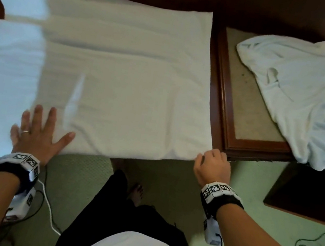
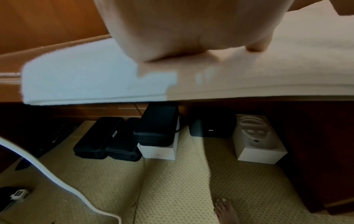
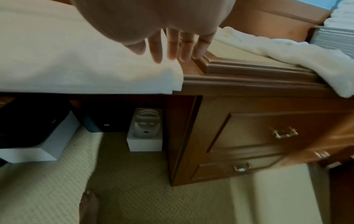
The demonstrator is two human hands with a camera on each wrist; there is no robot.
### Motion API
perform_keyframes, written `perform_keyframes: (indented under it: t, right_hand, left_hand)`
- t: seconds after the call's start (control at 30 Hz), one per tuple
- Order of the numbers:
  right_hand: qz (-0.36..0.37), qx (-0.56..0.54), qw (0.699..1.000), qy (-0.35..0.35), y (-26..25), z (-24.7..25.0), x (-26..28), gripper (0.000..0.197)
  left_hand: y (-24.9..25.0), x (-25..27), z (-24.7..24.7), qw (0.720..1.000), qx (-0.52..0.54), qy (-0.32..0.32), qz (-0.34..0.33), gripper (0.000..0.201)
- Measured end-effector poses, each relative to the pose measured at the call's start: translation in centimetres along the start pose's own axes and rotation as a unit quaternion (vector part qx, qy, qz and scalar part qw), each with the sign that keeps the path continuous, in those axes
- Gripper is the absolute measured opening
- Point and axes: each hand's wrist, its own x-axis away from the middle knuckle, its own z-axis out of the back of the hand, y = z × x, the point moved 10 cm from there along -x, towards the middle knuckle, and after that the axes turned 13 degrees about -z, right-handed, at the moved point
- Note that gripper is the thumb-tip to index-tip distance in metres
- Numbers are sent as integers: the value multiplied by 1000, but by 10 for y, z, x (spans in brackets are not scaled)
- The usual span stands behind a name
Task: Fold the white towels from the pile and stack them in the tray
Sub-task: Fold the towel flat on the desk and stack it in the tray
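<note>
While it lies spread flat over the dark wooden desk [image 1: 221,2], the large white terry towel [image 1: 112,68] reaches the near edge, its left part lit by pale daylight. To its right the shallow wooden tray with a tan inner panel [image 1: 222,102] holds the crumpled pile of white towels [image 1: 302,92], which spills over the tray's right side. The left hand [image 1: 37,130] presses flat, fingers spread, on the towel's near left part. The right hand [image 1: 213,166] is curled at the near right corner; whether it pinches the cloth I cannot tell.
</note>
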Motion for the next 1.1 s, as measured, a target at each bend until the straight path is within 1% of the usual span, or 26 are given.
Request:
perform_keyframes:
  t: [0.03,0.07,0.13,0.17,0.2,0.23,0.27,0.3,0.33,0.37,0.43,0.47,0.53,0.6,0.63,0.7,0.77,0.8,0.83,0.9,0.93,0.97,1.0,1.03,1.07,1.1]
  right_hand:
    - [29,-8,999,22,-8,7,-3,47]
    - [61,-5,998,27,-20,9,-5,45]
    - [121,22,992,-23,-44,-2,-5,44]
    - [136,36,989,-54,-51,-11,-5,48]
    - [128,43,987,-89,-51,-20,-8,52]
    - [105,45,987,-114,-46,-26,-13,55]
    - [76,46,989,-122,-38,-26,-19,57]
    - [55,50,991,-112,-34,-22,-24,56]
    - [51,59,994,-81,-36,-13,-30,53]
    - [61,69,995,-42,-43,-1,-35,49]
    - [120,62,991,15,-69,14,-40,42]
    - [155,54,986,8,-83,14,-40,42]
    - [195,61,977,-69,-103,-4,-41,54]
    - [188,72,969,-145,-108,-26,-49,63]
    - [182,70,967,-164,-109,-31,-58,65]
    - [173,58,969,-168,-116,-26,-81,64]
    - [156,46,972,-170,-126,-17,-103,63]
    - [149,40,975,-158,-130,-11,-108,63]
    - [152,34,979,-135,-134,-5,-106,63]
    - [206,23,975,-85,-142,3,-82,72]
    - [247,29,966,-77,-143,-2,-62,81]
    - [279,51,955,-85,-140,-13,-41,91]
    - [296,87,946,-103,-134,-29,-24,101]
    - [299,126,939,-117,-125,-45,-12,108]
    - [293,150,937,-115,-117,-57,-6,113]
    - [287,156,939,-104,-113,-63,-2,113]
  left_hand:
    - [0,0,0,1000,3,0,3,104]
    - [0,1,1,1000,2,1,4,105]
    - [0,2,3,1000,-3,5,0,107]
    - [-2,4,5,1000,-7,8,-3,108]
    - [-6,5,5,1000,-13,9,-5,109]
    - [-10,6,5,1000,-19,10,-9,110]
    - [-12,7,5,1000,-25,10,-17,110]
    - [-13,7,6,999,-32,10,-26,109]
    - [-12,8,8,999,-38,13,-34,109]
    - [-10,8,11,998,-38,19,-37,108]
    - [-2,10,15,998,-34,37,-32,104]
    - [1,10,15,998,-36,42,-28,102]
    - [4,9,9,998,-55,29,-17,100]
    - [0,-1,5,997,-74,12,-12,96]
    - [-3,-10,8,996,-82,3,-15,96]
    - [-5,-30,19,996,-79,-2,-31,98]
    - [0,-45,36,997,-41,22,-57,103]
    - [5,-46,41,996,-28,37,-73,106]
    - [12,-41,43,994,-31,49,-91,108]
    - [26,-21,34,987,-78,54,-132,118]
    - [27,-9,21,984,-102,37,-142,125]
    - [26,3,9,982,-119,19,-144,129]
    - [24,12,0,981,-129,14,-147,129]
    - [23,19,-3,979,-134,24,-155,124]
    - [24,24,-3,976,-135,43,-163,115]
    - [26,28,0,974,-135,67,-171,105]
